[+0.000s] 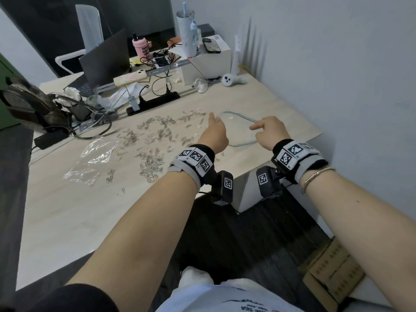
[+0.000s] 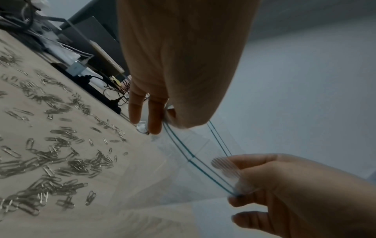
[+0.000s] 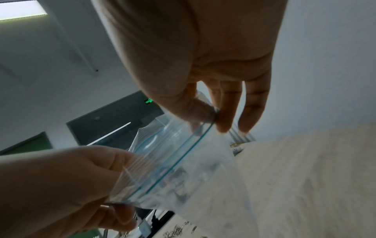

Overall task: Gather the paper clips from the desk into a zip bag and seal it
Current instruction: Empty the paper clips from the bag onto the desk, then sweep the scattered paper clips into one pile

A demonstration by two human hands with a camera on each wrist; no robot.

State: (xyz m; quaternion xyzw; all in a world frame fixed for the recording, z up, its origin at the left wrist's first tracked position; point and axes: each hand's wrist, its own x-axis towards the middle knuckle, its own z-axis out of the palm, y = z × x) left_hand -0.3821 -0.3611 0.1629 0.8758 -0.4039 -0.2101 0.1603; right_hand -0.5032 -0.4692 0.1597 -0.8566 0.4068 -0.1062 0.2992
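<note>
A clear zip bag [image 1: 238,131] with a blue-green zip strip hangs between my two hands over the desk's right end. My left hand [image 1: 215,122] pinches its left end between thumb and fingers [image 2: 154,119]. My right hand [image 1: 258,129] pinches the other end, thumb against fingers [image 3: 223,119]. In the left wrist view the bag [image 2: 203,162] has its two zip tracks bowed apart, so the mouth stands open. I see no clips inside it in the head view. Silver paper clips [image 1: 153,140] lie scattered in heaps left of the bag, and fill the desk [image 2: 50,161].
A crumpled clear wrapper [image 1: 94,158] lies left of the clips. Behind them are a black power strip [image 1: 153,102], cables, a laptop [image 1: 103,61] and a white box [image 1: 207,61]. The wall is close on the right. The desk's near edge [image 1: 247,174] runs under my wrists.
</note>
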